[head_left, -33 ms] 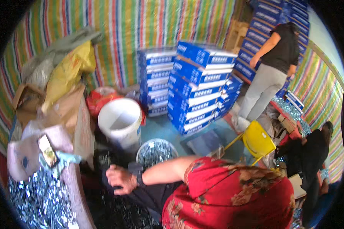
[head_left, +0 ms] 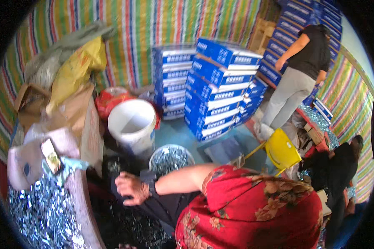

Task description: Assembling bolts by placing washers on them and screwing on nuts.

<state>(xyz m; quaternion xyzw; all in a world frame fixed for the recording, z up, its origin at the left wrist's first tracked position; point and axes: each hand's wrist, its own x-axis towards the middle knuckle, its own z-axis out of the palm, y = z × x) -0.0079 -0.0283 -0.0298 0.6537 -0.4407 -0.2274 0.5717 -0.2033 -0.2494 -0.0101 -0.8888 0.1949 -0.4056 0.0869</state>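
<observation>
My right hand (head_left: 131, 189) rests palm down on my dark-trousered knee (head_left: 164, 216), its fingers apart and holding nothing. A black band with a dark block sits on its wrist. Only a sliver of my left hand (head_left: 126, 246) shows at the bottom edge; its fingers are mostly cut off. Left of my knee, small shiny metal strips (head_left: 45, 213) fill a pale-lined box (head_left: 77, 199). A lit phone (head_left: 50, 156) leans there on a light blue cloth (head_left: 74, 164). Beyond my forearm stands a white bucket of similar strips (head_left: 170, 159). More strips lie in the dark area below my knee.
A tall white bucket (head_left: 131, 124) stands ahead, beside stacked blue-and-white boxes (head_left: 220, 89). A yellow chair (head_left: 281, 150) is to the right. One person in a black shirt (head_left: 309, 50) stands by more boxes; another in dark clothes (head_left: 338, 170) bends at the right. Cardboard (head_left: 89, 124) lies left.
The view has shifted slightly. A bit of my left hand has come in at the bottom edge. My right hand stays on the knee.
</observation>
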